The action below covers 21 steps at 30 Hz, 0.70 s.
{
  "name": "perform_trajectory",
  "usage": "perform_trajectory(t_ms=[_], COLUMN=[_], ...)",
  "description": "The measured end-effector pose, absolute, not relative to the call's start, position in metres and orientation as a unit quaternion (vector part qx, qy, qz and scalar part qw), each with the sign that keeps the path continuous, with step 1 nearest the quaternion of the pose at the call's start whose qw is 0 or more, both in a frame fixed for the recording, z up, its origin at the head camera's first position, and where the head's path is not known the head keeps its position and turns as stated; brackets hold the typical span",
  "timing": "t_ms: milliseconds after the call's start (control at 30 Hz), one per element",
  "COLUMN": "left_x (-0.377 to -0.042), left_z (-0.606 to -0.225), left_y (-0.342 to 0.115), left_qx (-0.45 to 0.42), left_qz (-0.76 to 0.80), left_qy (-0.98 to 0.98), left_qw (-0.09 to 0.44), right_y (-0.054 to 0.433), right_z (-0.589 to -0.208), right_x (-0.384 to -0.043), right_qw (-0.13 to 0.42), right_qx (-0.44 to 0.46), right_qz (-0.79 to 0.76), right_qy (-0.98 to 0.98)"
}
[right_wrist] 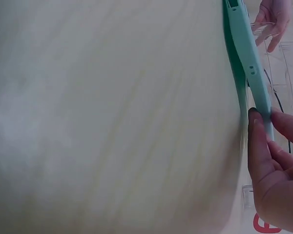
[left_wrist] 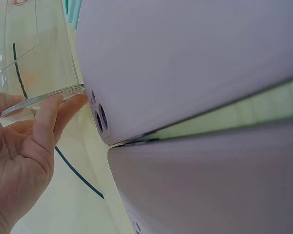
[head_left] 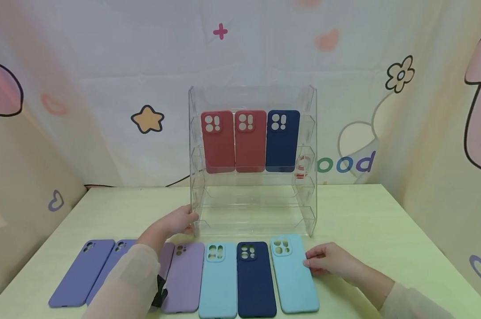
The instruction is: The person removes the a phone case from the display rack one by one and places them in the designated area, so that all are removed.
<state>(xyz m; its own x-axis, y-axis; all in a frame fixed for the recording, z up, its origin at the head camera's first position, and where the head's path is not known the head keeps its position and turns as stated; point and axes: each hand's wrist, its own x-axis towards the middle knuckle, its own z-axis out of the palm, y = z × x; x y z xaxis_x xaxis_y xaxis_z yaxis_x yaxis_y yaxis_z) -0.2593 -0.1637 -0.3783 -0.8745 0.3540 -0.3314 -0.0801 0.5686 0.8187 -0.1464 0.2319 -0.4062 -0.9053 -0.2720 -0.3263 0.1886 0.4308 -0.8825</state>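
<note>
My left hand [head_left: 179,220] grips the left side wall of a clear display rack [head_left: 314,195]; in the left wrist view the thumb and fingers [left_wrist: 46,122] pinch the panel's edge. With thumb and fingertips, my right hand [head_left: 333,262] pinches the right edge of a light blue phone case [head_left: 296,281] at the row's right end. That case is slightly turned, and the right wrist view shows its side [right_wrist: 256,83] between thumb and fingers. Two red phone cases [head_left: 219,150] [head_left: 251,150] and a navy one [head_left: 282,148] stand upright on an upper tier of the rack.
Left of the held case lie a navy case [head_left: 257,283], another light blue case [head_left: 218,288], a lilac case [head_left: 184,283] and several purple ones [head_left: 82,274]. My left forearm crosses over part of that row. A printed curtain [head_left: 144,53] hangs behind the table.
</note>
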Motion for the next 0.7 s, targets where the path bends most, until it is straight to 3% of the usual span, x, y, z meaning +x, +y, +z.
perform_trajectory(t_ms=[700], left_x=[-0.2577], left_z=[-0.3796], left_y=[-0.1639], left_qx=[0.077], left_qz=[0.461], left_qy=[0.853], left_qw=[0.234], right_y=[0.2247], right_z=[-0.4022], right_x=[-0.1431], right_qw=[0.218], right_qx=[-0.051], right_qz=[-0.514], right_qy=[0.828])
